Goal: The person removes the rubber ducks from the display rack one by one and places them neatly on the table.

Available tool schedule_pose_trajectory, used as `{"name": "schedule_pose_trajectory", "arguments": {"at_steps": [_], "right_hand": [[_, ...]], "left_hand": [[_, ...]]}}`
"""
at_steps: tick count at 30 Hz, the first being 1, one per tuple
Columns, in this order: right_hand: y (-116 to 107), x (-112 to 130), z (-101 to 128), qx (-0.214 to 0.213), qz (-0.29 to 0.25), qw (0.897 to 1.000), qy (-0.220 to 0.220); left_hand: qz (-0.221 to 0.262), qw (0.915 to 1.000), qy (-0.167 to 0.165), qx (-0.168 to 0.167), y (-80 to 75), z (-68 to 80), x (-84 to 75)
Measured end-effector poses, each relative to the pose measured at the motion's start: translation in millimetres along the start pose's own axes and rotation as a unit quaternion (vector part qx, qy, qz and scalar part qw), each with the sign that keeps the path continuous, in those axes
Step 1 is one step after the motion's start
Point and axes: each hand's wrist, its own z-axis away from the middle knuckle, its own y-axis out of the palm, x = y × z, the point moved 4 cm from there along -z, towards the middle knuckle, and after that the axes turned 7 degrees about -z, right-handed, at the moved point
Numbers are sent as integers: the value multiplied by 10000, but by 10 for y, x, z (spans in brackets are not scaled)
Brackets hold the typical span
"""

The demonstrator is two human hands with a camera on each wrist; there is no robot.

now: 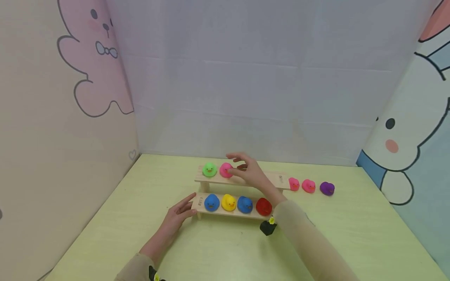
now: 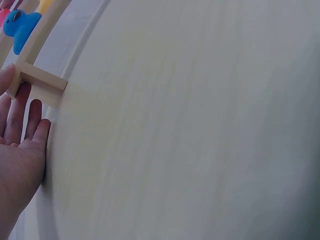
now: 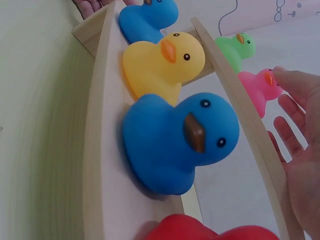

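A two-tier wooden rack [image 1: 242,180] stands on the table. My left hand [image 1: 178,212] holds the left end of its lower board between thumb and fingers; in the left wrist view that hand [image 2: 20,145] has its thumb over the board's end. On the upper board sit a green rubber duck [image 1: 209,169] and a pink rubber duck [image 1: 225,170]. My right hand [image 1: 250,171] is beside the pink duck, its thumb at the head and the other fingers spread apart. The lower board bears a blue duck [image 1: 211,203], a yellow duck [image 1: 229,202], another blue duck [image 3: 170,142] and a red duck [image 1: 263,207].
Right of the rack, two pink ducks, one nearer [image 1: 293,184] and one farther [image 1: 308,186], and a purple duck [image 1: 327,188] stand on the table [image 1: 351,230]. A pale curtain [image 1: 246,97] hangs behind, with cartoon-printed panels at both sides.
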Motion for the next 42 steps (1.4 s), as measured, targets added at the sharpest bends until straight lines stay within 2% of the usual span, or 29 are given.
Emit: {"name": "schedule_pose_trajectory", "arguments": {"at_steps": [8, 16, 23, 33, 42], "right_hand": [[38, -1, -19, 167, 129, 9992, 336], [65, 1, -21, 203, 370, 9983, 398], [58, 4, -20, 228, 291, 9985, 412], [51, -12, 6, 238, 280, 9978, 546], [43, -34, 25, 223, 227, 9975, 626]], "left_hand": [[68, 10000, 29, -31, -19, -12, -7], [99, 9999, -9, -20, -25, -1, -7], [101, 9999, -42, -61, -21, 9, -21], [-86, 9999, 97, -79, -8, 17, -15], [-18, 10000, -7, -60, -1, 20, 4]]}}
